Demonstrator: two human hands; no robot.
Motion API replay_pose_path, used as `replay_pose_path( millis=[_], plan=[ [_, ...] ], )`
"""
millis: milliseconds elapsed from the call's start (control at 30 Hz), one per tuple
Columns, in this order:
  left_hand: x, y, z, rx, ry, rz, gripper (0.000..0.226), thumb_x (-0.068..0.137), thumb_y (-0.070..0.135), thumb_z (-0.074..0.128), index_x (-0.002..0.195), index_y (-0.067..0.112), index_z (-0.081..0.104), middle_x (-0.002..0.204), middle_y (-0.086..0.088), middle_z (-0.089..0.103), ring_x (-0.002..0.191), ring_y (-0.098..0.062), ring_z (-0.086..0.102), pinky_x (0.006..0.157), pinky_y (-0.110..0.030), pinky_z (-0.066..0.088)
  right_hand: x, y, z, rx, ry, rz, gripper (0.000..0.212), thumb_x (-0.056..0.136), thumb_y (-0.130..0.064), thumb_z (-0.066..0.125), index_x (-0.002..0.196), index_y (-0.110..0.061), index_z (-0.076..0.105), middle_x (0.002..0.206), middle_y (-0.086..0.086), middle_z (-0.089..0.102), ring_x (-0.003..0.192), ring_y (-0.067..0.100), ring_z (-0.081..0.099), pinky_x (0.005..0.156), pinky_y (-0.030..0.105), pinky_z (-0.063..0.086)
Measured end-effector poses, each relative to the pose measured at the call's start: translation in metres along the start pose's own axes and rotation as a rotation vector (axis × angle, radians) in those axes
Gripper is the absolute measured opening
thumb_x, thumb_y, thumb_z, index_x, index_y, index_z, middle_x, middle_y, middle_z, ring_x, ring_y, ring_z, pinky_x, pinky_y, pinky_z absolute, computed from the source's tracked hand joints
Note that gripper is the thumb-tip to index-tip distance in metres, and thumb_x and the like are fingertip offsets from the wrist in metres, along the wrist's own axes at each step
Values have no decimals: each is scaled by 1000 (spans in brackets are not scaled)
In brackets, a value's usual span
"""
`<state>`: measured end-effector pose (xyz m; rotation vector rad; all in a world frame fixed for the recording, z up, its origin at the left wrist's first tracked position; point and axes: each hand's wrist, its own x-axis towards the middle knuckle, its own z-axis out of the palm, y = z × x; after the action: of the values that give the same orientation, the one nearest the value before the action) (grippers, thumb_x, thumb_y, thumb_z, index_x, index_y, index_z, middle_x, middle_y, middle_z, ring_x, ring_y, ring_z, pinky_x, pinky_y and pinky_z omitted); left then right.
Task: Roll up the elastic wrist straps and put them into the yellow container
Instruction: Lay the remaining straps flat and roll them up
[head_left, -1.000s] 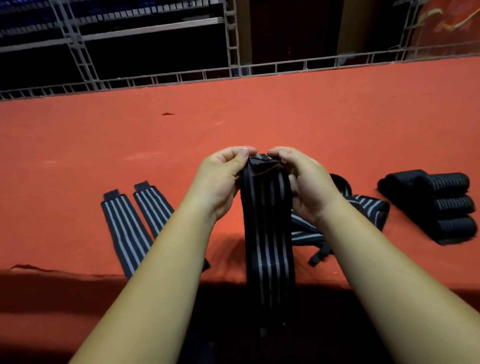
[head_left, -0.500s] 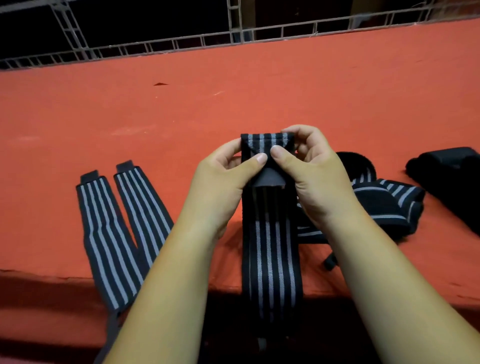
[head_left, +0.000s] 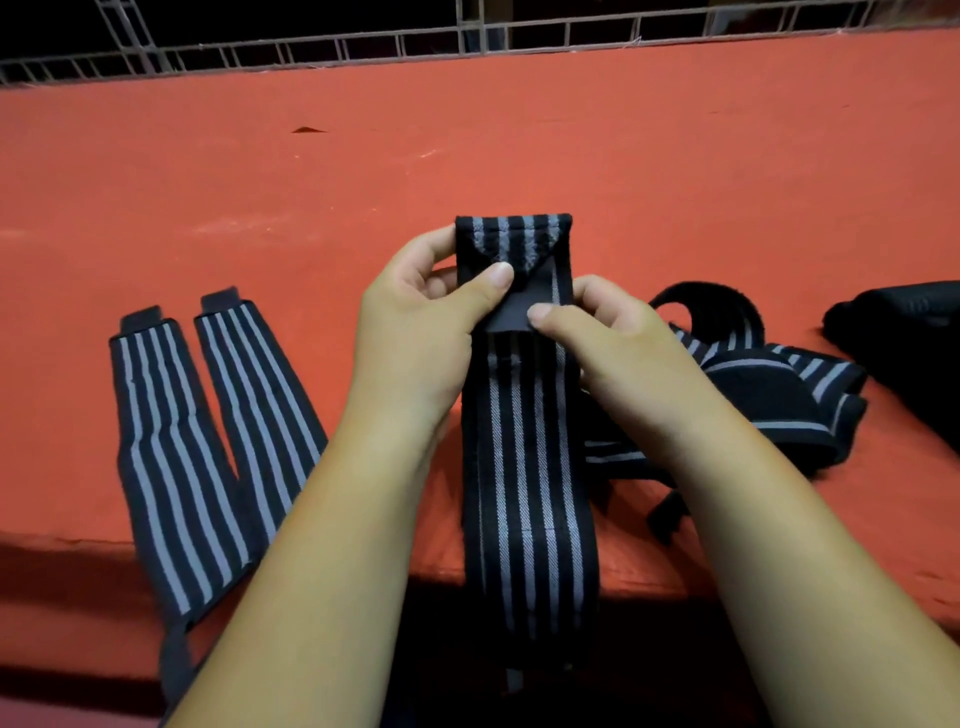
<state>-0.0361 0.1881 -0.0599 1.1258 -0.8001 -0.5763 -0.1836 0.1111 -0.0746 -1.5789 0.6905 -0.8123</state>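
The top end of the strap (head_left: 524, 441), bunched a second ago, is now folded flat over itself. The left hand (head_left: 421, 338) and right hand (head_left: 618, 343) pinch it there, above the near edge of the worktop (head_left: 519, 156) — rolling is only starting.

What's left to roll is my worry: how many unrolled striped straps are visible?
3 distinct: outer flat strap and inner flat strap at left, the held strap in left hand and right hand. Tangled heap at right may hide more.
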Motion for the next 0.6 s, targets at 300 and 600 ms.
replay_pose_path(
  millis=[300,600],
  plan=[
    [1,-13,-17,142,-171,-210,19,97,5,77,116,5,77,107,-14,82,103,-31,80,100,-51,63,1,17,2,-88,76,-33,13,108,-29,68,117,-27,76,109,-5,83,102,18,80,99,56,61],
    [6,-34,-20,294,-50,-56,14,91,4,82,101,13,81,97,-8,83,91,-22,79,88,-46,64,7,23,5,-252,80,153,48,103,-69,53,111,-28,76,96,-9,83,89,15,79,89,48,63]
  ],
)
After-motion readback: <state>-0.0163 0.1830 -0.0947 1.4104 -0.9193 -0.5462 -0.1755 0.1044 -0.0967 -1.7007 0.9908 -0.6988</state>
